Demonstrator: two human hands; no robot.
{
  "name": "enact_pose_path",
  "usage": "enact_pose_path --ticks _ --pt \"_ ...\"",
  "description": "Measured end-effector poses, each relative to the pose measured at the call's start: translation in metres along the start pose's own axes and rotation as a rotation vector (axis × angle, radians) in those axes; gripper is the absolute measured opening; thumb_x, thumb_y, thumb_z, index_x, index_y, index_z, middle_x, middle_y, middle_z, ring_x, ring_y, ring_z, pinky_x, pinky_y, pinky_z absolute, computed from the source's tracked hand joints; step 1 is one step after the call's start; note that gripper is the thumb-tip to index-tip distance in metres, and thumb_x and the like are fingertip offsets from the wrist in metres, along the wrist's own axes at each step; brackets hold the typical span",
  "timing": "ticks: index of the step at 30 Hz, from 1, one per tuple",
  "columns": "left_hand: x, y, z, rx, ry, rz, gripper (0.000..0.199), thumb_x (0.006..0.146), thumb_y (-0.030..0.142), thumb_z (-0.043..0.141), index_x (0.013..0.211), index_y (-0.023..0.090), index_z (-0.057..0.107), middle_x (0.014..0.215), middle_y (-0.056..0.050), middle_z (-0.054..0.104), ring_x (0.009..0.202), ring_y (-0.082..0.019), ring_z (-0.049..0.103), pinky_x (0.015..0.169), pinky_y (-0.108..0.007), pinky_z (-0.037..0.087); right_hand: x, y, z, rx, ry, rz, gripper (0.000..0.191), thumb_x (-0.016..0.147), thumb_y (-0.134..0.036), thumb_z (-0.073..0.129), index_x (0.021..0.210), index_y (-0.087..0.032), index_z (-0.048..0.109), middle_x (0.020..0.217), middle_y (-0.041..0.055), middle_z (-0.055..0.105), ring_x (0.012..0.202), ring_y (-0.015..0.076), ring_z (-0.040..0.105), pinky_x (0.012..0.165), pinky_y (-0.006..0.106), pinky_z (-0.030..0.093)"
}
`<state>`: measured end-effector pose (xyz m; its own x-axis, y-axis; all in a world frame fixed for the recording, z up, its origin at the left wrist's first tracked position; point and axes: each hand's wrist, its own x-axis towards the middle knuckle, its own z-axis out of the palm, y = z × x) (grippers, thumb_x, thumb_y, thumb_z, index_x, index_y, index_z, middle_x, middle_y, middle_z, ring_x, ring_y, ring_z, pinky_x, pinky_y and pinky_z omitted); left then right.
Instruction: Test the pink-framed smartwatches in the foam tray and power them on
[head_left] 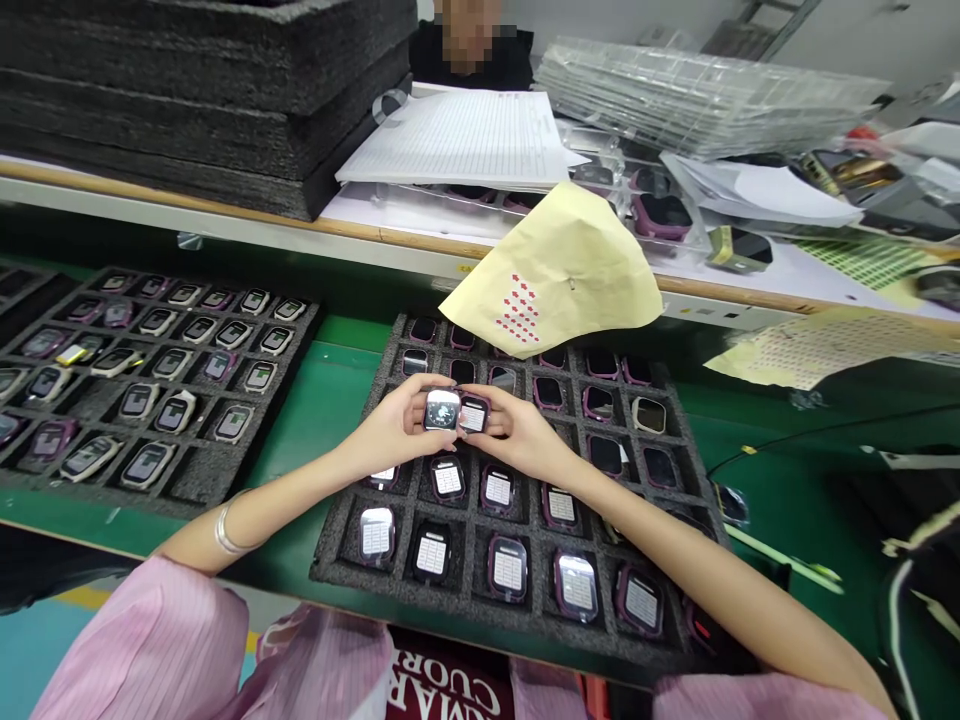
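My left hand [416, 415] grips a smartwatch [442, 410] whose lit screen shows a dial. Right beside it, my right hand [517, 425] grips a second smartwatch [474, 413] with a white list on its screen. The two watches are side by side, touching or nearly so, above a black foam tray [322, 565]. In the tray's near compartments lie several watches with white lit screens, such as one watch [508, 567] in the front row. Farther back, the watches have dark screens, like one purple-framed watch [550, 392].
Another foam tray [199, 475] of watches lies to the left. Above the bench, a shelf holds stacked black foam [150, 110], papers [465, 140] and clear plastic trays [697, 95]. A yellow sheet [592, 260] hangs over the tray's back. A person [472, 50] is behind the shelf.
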<state>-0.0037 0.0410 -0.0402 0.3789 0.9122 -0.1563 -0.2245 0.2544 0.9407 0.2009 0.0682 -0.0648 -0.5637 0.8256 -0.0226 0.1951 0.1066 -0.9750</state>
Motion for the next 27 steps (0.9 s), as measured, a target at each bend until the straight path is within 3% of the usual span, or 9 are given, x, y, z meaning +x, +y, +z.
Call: enact_pose_path --ticks 4,7,9,13,18,21,24,27 --pt "-0.001 0.000 -0.003 0.034 -0.009 0.019 0.058 0.063 0.006 0.075 0.113 0.018 0.048 0.094 -0.003 0.066 0.088 -0.016 0.066 0.079 -0.028 0.054 0.016 0.001 0.010 -0.633 -0.012 -0.222 0.039 0.075 -0.028 0.073 0.110 -0.015 0.060 0.102 0.0109 0.059 0.088 0.0242 0.060 0.077 0.041 0.054" --pt "-0.002 0.002 -0.002 0.062 0.016 0.030 0.052 0.067 0.011 0.073 0.113 0.018 0.049 0.094 -0.004 0.065 0.087 -0.016 0.065 0.072 -0.027 0.055 0.020 -0.011 0.008 -0.884 -0.101 -0.311 0.035 0.079 -0.034 0.072 0.105 -0.012 0.062 0.103 0.0133 0.058 0.094 0.0272 0.056 0.082 0.042 0.049" --pt "-0.003 0.004 -0.002 0.083 0.037 0.034 0.050 0.069 0.013 0.072 0.112 0.017 0.049 0.093 -0.004 0.065 0.084 -0.016 0.065 0.067 -0.025 0.054 0.017 -0.020 -0.002 -1.002 -0.123 -0.300 0.025 0.089 -0.032 0.061 0.106 -0.013 0.062 0.100 0.0127 0.061 0.094 0.0264 0.057 0.083 0.041 0.047" --pt "-0.002 0.004 -0.001 0.125 0.061 0.035 0.046 0.071 0.014 0.070 0.112 0.017 0.049 0.089 -0.003 0.065 0.081 -0.015 0.064 0.062 -0.024 0.053 -0.003 -0.024 -0.026 -1.219 -0.077 -0.086 0.019 0.094 -0.025 0.053 0.087 -0.014 0.066 0.082 0.0111 0.066 0.083 0.0278 0.060 0.077 0.040 0.045" --pt "0.003 -0.001 0.006 0.129 0.044 0.047 0.044 0.071 0.012 0.068 0.111 0.017 0.049 0.087 -0.002 0.065 0.075 -0.013 0.062 0.061 -0.023 0.052 -0.024 -0.008 -0.021 -1.060 0.124 0.050 0.019 0.089 -0.028 0.063 0.095 -0.010 0.066 0.089 0.0149 0.067 0.089 0.0307 0.060 0.078 0.041 0.046" --pt "0.005 -0.004 0.012 0.114 0.040 0.046 0.045 0.071 0.012 0.067 0.111 0.017 0.048 0.086 -0.002 0.065 0.075 -0.013 0.063 0.060 -0.023 0.051 -0.024 -0.001 -0.011 -0.923 0.238 0.096 0.030 0.082 -0.030 0.070 0.105 -0.010 0.064 0.088 0.0113 0.066 0.086 0.0281 0.061 0.074 0.038 0.047" --pt "0.004 -0.005 0.016 0.113 0.042 0.043 0.045 0.070 0.013 0.067 0.111 0.017 0.048 0.085 -0.001 0.064 0.075 -0.014 0.064 0.059 -0.022 0.050 -0.021 0.000 -0.008 -0.839 0.254 0.107 0.040 0.076 -0.027 0.076 0.111 -0.011 0.063 0.082 0.0060 0.064 0.076 0.0232 0.062 0.067 0.034 0.048" --pt "0.003 -0.006 0.018 0.116 0.045 0.051 0.044 0.071 0.014 0.067 0.111 0.018 0.048 0.085 -0.001 0.064 0.074 -0.014 0.064 0.059 -0.023 0.049 -0.021 -0.004 -0.010 -0.744 0.215 0.066 0.021 0.078 -0.020 0.072 0.099 -0.016 0.069 0.081 0.0035 0.062 0.073 0.0184 0.061 0.066 0.030 0.049"
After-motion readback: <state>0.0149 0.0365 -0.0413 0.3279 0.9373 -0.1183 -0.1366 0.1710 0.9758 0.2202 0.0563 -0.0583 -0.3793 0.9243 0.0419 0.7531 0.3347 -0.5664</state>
